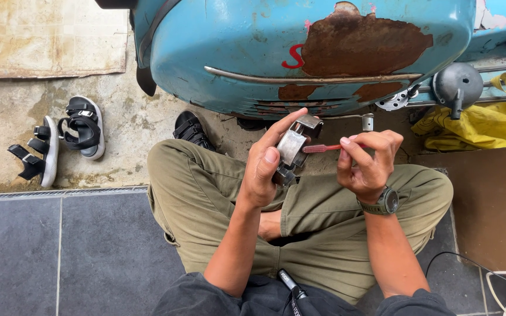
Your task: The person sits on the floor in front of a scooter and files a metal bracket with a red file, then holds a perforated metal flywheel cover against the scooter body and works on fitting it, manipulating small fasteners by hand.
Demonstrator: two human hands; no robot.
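Head view: left hand (263, 169) wrapped around curved metal part (294, 143) over lap, right hand (369, 164) pinching red toothbrush (322, 148), bristles seemingly touching part. Could slip from loose grip and drop against rusted blue scooter body (300, 52).

Soft, even daylight is filling the shot, shadows staying faint, mild sheen showing on the blue scooter panel (235, 52), everything looking pretty sharp.
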